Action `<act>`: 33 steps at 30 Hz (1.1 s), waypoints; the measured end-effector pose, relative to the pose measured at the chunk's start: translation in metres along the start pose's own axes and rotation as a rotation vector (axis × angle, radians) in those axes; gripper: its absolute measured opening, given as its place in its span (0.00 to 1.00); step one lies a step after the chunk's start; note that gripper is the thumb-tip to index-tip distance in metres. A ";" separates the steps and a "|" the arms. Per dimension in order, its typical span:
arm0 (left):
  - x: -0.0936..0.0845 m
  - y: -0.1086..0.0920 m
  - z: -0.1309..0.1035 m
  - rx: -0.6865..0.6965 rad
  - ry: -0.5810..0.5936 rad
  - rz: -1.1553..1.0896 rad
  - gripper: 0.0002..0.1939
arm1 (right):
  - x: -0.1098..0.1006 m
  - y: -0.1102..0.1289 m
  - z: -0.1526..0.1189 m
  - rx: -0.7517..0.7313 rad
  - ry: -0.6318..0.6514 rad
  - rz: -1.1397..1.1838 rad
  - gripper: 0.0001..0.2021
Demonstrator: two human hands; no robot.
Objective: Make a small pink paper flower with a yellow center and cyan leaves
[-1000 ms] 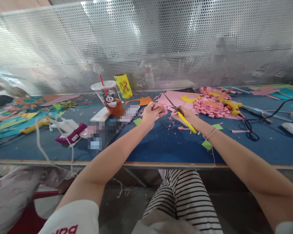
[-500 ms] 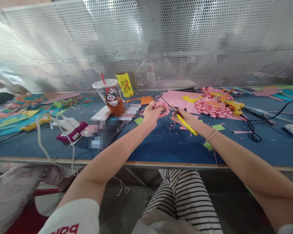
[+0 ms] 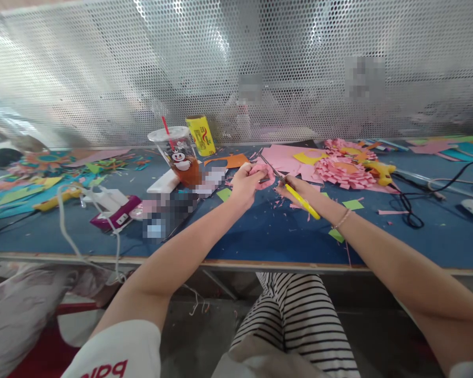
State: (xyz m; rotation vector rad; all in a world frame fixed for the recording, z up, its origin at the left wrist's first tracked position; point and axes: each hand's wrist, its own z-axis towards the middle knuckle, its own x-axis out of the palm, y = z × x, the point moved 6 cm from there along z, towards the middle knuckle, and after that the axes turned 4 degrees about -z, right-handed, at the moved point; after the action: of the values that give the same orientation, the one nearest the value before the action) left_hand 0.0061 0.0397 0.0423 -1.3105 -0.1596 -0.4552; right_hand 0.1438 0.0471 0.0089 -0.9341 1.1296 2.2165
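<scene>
L hand closed, pinching curled pink paper; piece held over desk, approx. mid-length, between front & far edges. R hand gripping scissors, yellow handles twd front edge & right, blades twd far edge & left. Long axis thus diagonal, running just beside paper's right side; blade contact w/ paper: can't tell. Paper lies left of R hand; L hand nearer, in contact. Pink sheets beyond blades, twd far edge; fringed flowers to right of same.
</scene>
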 end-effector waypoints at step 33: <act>-0.011 -0.005 0.016 -0.053 0.001 0.074 0.08 | -0.025 0.014 0.001 0.032 0.011 -0.169 0.12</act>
State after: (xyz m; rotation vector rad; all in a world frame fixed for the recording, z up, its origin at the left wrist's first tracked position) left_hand -0.0038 0.0564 0.0473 -1.3638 -0.0978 -0.3996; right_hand 0.1507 0.0380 0.0355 -0.9920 1.0477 2.0551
